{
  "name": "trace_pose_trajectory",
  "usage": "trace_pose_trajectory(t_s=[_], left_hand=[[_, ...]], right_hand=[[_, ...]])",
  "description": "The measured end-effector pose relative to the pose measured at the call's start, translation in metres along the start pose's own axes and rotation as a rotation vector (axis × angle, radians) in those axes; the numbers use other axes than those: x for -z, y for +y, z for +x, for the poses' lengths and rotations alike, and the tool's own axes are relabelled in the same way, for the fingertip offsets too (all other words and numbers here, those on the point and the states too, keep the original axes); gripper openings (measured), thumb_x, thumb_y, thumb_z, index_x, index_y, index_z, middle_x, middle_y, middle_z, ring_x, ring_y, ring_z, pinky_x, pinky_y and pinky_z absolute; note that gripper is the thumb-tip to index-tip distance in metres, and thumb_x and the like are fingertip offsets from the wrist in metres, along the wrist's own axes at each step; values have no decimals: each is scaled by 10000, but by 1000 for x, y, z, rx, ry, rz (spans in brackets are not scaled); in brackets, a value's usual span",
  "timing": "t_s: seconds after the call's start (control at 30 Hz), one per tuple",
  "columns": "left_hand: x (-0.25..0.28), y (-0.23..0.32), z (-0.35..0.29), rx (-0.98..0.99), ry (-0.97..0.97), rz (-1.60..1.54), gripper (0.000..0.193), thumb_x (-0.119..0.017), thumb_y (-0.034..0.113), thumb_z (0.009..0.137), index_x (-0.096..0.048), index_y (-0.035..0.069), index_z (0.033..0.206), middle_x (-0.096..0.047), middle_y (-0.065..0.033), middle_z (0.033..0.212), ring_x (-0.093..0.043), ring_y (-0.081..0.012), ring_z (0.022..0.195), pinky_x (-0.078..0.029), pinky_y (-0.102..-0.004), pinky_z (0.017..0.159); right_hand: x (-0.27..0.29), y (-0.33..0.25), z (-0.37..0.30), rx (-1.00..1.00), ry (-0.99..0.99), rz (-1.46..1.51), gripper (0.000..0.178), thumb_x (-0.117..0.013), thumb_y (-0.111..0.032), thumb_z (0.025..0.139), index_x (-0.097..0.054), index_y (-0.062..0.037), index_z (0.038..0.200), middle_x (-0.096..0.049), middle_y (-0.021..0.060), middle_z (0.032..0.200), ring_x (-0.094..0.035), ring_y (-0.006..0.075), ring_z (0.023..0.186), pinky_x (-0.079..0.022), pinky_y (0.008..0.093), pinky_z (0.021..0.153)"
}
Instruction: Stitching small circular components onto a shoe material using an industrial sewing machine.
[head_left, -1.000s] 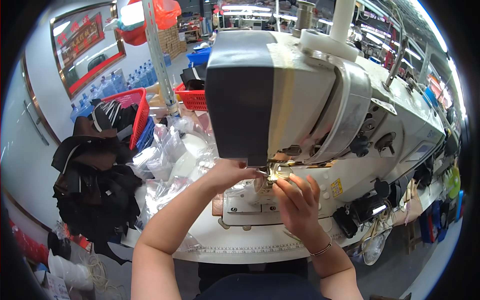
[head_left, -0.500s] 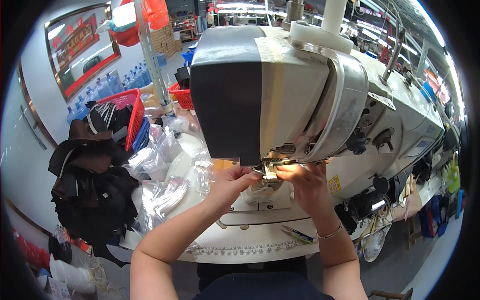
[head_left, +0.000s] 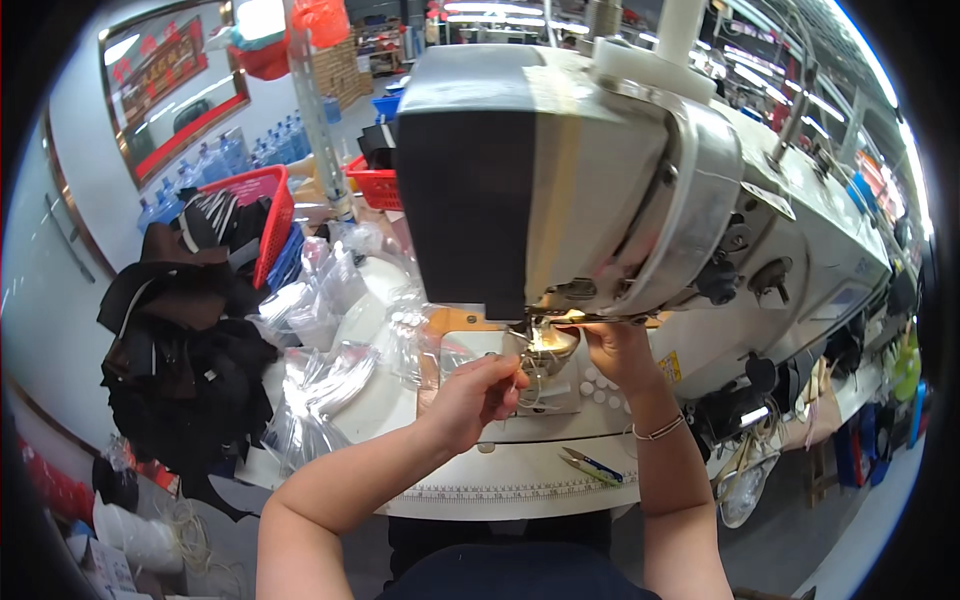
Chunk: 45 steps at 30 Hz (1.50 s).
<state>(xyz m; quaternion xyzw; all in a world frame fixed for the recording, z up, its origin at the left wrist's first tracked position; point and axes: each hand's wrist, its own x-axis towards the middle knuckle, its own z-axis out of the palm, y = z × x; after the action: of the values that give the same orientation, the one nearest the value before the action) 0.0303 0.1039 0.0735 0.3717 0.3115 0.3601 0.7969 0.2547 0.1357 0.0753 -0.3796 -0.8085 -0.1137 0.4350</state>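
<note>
A large sewing machine (head_left: pixel 590 180) fills the middle, its needle area (head_left: pixel 548 338) lit by a warm lamp. My left hand (head_left: pixel 478 395) is in front of the needle area, thumb and fingers pinched together. Thin pale strands (head_left: pixel 540 398) lie beside its fingertips; whether they are in the pinch I cannot make out. My right hand (head_left: pixel 618 350) reaches under the machine head, right of the needle area, its fingertips partly hidden there. Several white round discs (head_left: pixel 602 388) lie on the machine bed just below the right hand.
Thread snips (head_left: pixel 592 466) lie near the table's front edge, by a printed ruler strip (head_left: pixel 510 492). Clear plastic bags (head_left: pixel 335 385) cover the table's left side. Dark cut pieces (head_left: pixel 190 350) are heaped farther left, near a red basket (head_left: pixel 277 225).
My left hand has moved away from the needle, down and toward me. My right hand stays beside the needle area, shifted slightly. The white discs and pale strands now show.
</note>
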Motion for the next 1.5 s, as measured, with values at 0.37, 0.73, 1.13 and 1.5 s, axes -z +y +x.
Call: trace_pose_trajectory(t_s=[0.37,0.73,1.13,1.5], left_hand=[[12,6,10,-336,104,590,283,-575,316,846,-573,34,822,-580,-22,725,-525,-78,663,-424,-217,604],[6,17,18,-225,48,115,187,-635,112,802,-531,31,934,-588,-36,782,-546,-70,619,-443,-185,550],[23,32,19,-196,249,17,196,-569,40,787,-492,33,967,-583,-79,806,-608,-175,698,-493,-254,621],[61,-19,-107,-1478,253,1712,200,-665,11,622,-646,95,803,-565,-22,801,-592,-208,807,-488,-276,593]], right_hand=[[14,-31,-26,-234,148,-65,222,-590,40,718,-587,-27,930,-607,130,856,-569,309,784,-459,361,681],[33,-95,-148,-519,-293,-17,220,-665,-41,665,-629,-47,882,-616,95,895,-563,303,819,-467,366,735],[29,-87,-140,-610,-67,-68,129,-478,-40,824,-557,-11,922,-555,144,814,-553,314,766,-452,376,671],[39,-164,-48,-144,-20,396,310,-651,-43,728,-610,-14,1034,-540,102,882,-544,220,730,-468,285,605]])
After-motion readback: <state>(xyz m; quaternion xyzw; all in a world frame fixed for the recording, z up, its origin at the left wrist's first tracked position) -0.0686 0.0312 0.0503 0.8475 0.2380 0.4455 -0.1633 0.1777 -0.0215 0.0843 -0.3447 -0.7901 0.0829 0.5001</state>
